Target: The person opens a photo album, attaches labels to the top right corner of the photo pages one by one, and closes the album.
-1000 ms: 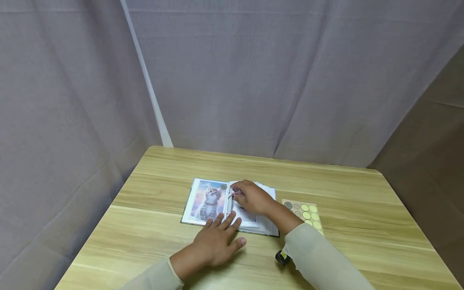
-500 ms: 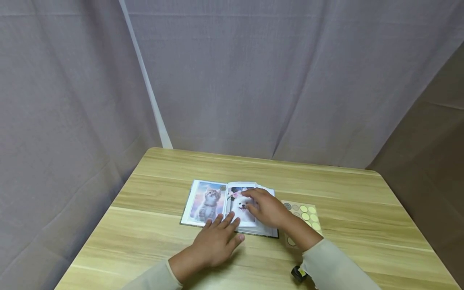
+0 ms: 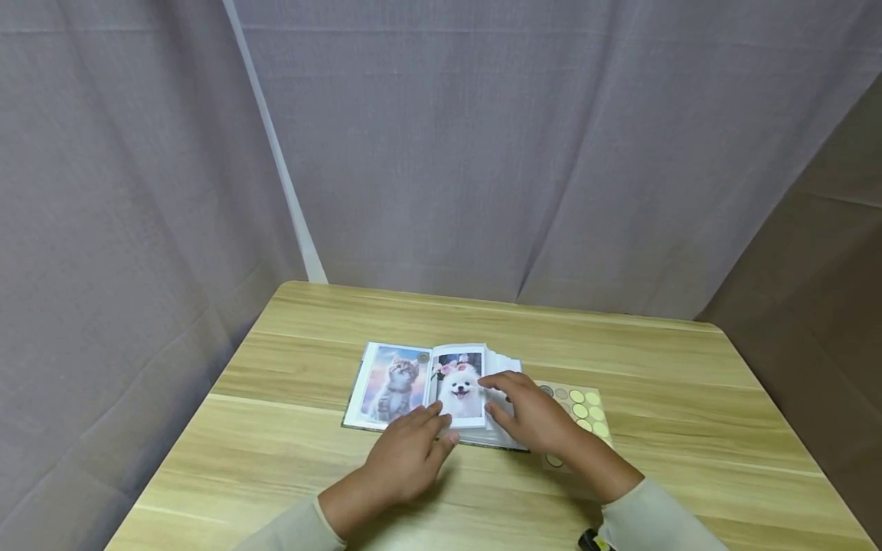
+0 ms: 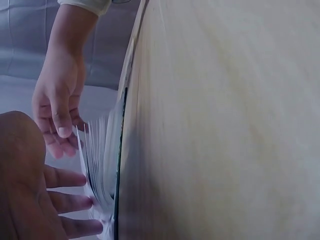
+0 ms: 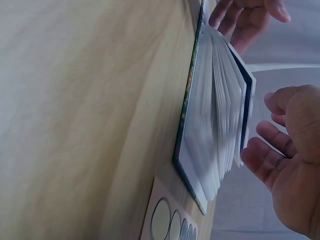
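Note:
A small photo album [image 3: 357,398] lies open on the table. Its left page bears a kitten picture [image 3: 394,383] with a round grey sticker [image 3: 423,357] at the top right corner. A white dog picture [image 3: 459,392] fills the right page. My left hand [image 3: 408,453] rests its outstretched fingers on the album's lower edge, close to the spine. Beside the dog page's outer edge is my right hand [image 3: 532,413], thumb and fingers apart and loosely bent. In the right wrist view its fingertips are right at the edge of the fanned pages [image 5: 215,110].
A sheet of round yellow and grey stickers [image 3: 587,412] lies right of the album, partly under the right forearm. A black device [image 3: 589,540] shows at the right cuff. Grey curtains [image 3: 427,153] hang behind the wooden table [image 3: 276,367].
My right hand has moved from the dog picture's upper left, near the spine, out to the page's right edge, uncovering the picture. My left hand stays at the lower edge, fingers slightly closer together.

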Tool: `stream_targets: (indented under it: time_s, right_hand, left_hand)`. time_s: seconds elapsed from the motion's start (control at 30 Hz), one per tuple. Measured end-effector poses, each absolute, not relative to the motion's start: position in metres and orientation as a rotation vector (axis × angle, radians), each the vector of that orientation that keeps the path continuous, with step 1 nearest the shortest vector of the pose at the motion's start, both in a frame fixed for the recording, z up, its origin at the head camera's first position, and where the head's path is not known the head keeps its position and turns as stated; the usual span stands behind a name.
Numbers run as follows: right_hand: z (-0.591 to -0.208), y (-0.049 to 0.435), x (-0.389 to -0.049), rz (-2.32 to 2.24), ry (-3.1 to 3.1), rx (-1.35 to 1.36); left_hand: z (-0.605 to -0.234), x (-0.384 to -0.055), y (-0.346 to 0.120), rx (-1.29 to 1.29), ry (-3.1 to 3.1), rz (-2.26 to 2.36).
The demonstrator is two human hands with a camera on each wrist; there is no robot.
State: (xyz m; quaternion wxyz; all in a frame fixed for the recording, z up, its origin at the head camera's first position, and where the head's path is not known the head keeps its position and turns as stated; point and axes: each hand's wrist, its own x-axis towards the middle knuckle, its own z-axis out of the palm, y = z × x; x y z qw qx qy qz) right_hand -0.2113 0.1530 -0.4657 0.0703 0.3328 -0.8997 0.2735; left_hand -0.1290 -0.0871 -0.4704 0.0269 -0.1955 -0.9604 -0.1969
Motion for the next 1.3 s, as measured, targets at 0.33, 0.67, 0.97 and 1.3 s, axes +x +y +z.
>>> stream_targets:
  time_s: [0.33, 0.67, 0.97, 1.3]
  right_hand:
    - [-0.469, 0.177, -0.197, 0.821, -2.702, 0.948]
    - [-0.476, 0.197, -0.182, 0.855, -2.739, 0.841]
    - [-0.479, 0.219, -0.173, 0.873, -2.795, 0.77]
    - [-0.49, 0.24, -0.162, 0.793, -2.747, 0.739]
  left_hand:
    - [-0.469, -0.125, -0.079, -0.663, -2.705, -0.749]
    - [-0.466, -0.117, -0.064, -0.851, -2.715, -0.976]
    - [-0.467, -0.113, -0.053, -0.874, -2.817, -1.339]
    - [-0.471, -0.109, -0.038, -0.732, -2.886, -1.682]
